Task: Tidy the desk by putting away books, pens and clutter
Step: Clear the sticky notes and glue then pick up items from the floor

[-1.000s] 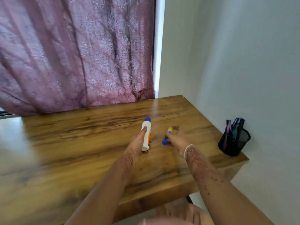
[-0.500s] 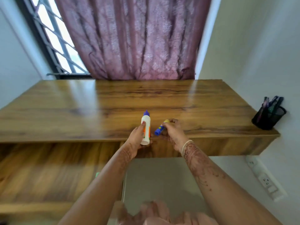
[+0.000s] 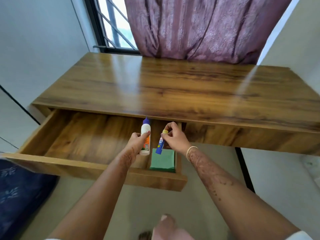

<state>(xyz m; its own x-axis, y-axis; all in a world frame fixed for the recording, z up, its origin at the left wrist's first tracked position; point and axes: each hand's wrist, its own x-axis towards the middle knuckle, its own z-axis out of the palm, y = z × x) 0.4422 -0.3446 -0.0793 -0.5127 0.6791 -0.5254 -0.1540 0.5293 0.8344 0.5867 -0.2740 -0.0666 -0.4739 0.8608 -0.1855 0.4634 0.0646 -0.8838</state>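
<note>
Both arms reach forward, left hand (image 3: 137, 143) and right hand (image 3: 174, 136) gripping.

Occluded, cropped and illegible regions

The desk (image 3: 173, 87) runs out of view at the right edge. The left hand (image 3: 136, 143) covers the middle of the glue bottle (image 3: 145, 135); its label print is too small to read. The glue stick (image 3: 160, 144) label is blurred, and the right hand's fingertips (image 3: 168, 126) partly cover its yellow cap. The glue stick overlaps the near edge of the green pad (image 3: 162, 161) in the open drawer (image 3: 69, 168). The dark blue fabric (image 3: 19, 193) is cropped at the left edge.
</note>
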